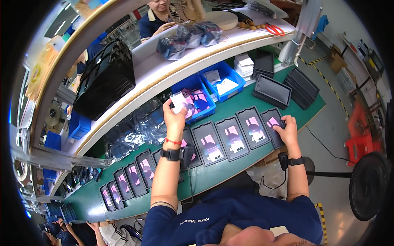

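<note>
My left hand (175,118) is closed on a small white card-like sheet (178,99), held up in front of a blue bin of pink and dark pieces (210,111). At the row's right end, my right hand (289,130) grips the right edge of a shallow black tray (278,141), thumb on the near side. That tray has a pink piece (272,122) in it. Beside it lie more black trays (247,138), several of them holding pink film with a dark round shape and small white pieces. My left forearm partly covers the trays in the middle.
Another blue bin (240,89) holds white and grey sheets. Behind the row are stacked empty black trays (273,91), a white stack (244,67) and clear plastic bags (127,137). A shelf (150,71) crosses above the green table (88,205). Other people sit beyond the shelf and at lower left.
</note>
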The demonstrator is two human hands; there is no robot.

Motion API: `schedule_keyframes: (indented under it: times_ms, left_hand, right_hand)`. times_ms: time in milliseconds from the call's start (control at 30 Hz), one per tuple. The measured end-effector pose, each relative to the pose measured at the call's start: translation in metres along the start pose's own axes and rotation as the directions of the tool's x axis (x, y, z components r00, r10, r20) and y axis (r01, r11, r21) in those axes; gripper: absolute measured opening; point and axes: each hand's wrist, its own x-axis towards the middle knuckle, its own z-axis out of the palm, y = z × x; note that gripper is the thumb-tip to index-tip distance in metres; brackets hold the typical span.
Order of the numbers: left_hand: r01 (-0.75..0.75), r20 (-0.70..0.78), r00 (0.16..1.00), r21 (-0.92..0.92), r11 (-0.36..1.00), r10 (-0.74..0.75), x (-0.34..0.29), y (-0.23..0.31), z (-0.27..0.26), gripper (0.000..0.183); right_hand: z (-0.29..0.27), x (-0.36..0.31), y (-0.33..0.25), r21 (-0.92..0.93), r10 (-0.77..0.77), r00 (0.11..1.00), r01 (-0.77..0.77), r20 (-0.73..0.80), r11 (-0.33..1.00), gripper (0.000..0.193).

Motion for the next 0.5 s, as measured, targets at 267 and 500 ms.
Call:
schedule_keyframes:
  times_ms: [267, 500]
  left_hand:
    - [0.051, 0.203, 0.974, 0.243, 0.969, -0.103, 0.046, -0.035, -0.001, 0.074]
    - [-0.285, 0.250, 0.951, 0.497, 0.819, 0.179, 0.010, -0.017, 0.006, 0.071]
  right_hand:
    - [0.002, 0.046, -0.104, -0.138, -0.371, 0.927, 0.375, 0.056, 0.917, 0.035]
    - [0.140, 0.162, -0.227, -0.183, -0.111, 0.849, 0.236, 0.517, 0.954, 0.050]
